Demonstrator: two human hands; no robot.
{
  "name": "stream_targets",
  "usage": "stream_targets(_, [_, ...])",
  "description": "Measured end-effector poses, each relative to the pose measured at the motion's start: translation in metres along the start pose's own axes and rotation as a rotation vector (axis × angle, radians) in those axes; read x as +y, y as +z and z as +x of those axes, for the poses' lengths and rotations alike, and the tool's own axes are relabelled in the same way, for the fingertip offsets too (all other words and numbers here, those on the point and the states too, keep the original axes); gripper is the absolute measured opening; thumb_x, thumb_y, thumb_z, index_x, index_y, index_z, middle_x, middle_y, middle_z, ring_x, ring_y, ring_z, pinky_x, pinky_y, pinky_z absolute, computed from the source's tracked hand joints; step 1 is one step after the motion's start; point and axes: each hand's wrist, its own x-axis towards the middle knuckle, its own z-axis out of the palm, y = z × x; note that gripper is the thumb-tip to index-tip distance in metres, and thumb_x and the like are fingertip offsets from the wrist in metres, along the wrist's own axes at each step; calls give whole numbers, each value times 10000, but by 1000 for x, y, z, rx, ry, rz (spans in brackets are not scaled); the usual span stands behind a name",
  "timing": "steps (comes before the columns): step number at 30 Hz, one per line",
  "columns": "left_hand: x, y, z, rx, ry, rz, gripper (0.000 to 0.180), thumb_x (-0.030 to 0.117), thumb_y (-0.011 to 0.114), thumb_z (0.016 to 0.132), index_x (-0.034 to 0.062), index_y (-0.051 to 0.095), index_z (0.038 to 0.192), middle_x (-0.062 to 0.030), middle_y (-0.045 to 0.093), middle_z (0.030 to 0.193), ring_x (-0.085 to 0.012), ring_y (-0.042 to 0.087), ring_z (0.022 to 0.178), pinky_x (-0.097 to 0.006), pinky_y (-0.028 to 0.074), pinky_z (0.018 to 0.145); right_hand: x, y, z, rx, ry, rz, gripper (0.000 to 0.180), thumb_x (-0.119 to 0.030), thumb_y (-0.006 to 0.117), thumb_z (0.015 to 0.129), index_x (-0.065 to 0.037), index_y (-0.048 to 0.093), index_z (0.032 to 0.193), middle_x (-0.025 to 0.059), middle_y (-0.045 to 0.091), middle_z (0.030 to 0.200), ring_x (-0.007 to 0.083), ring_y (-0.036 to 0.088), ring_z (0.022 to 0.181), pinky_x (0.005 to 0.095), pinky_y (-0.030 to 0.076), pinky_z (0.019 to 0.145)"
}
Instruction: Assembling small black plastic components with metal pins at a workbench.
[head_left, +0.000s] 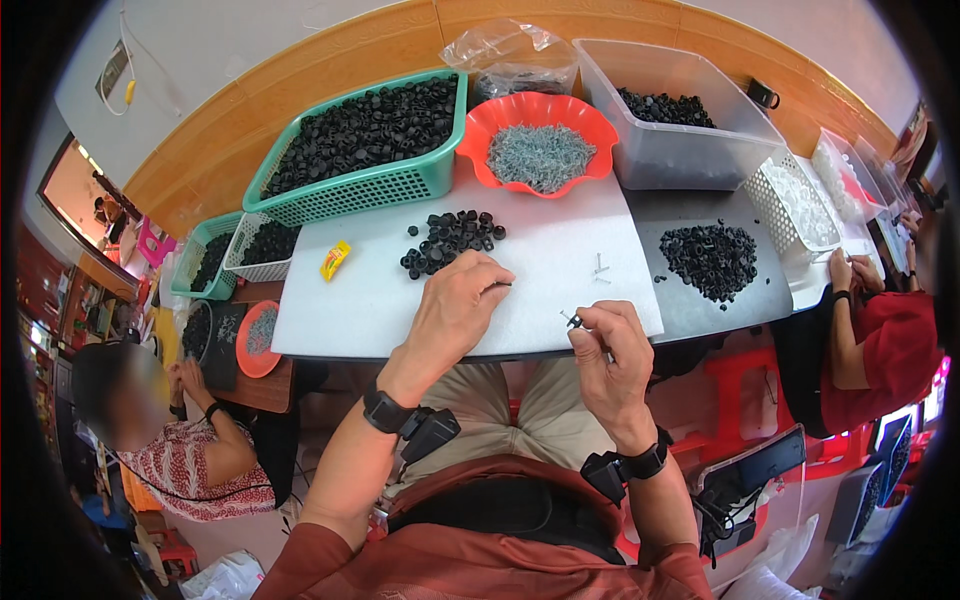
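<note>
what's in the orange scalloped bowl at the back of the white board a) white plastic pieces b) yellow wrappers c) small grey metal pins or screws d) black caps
c: the orange bowl holds a heap of small grey metal pieces, while the black caps sit in the green basket beside it and in a loose pile in front of the left hand.

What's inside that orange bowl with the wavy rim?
The orange bowl holds a heap of small grey metal pieces, possibly screws or pins; they are too small to tell. The heap covers the bowl's bottom, so anything beneath it stays hidden.
</note>
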Motion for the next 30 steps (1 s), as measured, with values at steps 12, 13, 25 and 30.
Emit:
stream_targets(12, [0,-1,1,-79,49,21,176,59,737,845,1,743,1010,-128,722,1032,-278,692,913,-344,539,823,-2,-2,-1,12,9,18,194,-48,743,931,6,666,1101,115,638,1005,153,586,658,277,477,575])
stream_targets(13, [3,-2,1,-80,51,21,176,59,737,845,1,743,1010,-128,722,1032,-278,692,913,-344,539,823,-2,-2,-1,13,5,24,192,-49,742,933,6,665,1100,116,637,1004,153,585,658,277,477,575])
stream_targets(25, [6,-8,-5,-207,-403,-762,244,27,761,897,-26,737,1135,-78,741,1022,-132,720,897,-256,583,788,-5,-2,4,23,0,52,204,-8,745,914,6,666,1102,118,640,1018,154,587,682,275,481,585])
stream_targets(30, [3,-3,-11,-181,-501,-1282,219,34,690,973,-28,686,1184,-141,729,1099,-165,739,908,-344,647,906,-8,4,10,9,-11,70,220,8,755,897,4,666,1099,119,641,1024,158,595,690,278,494,589])
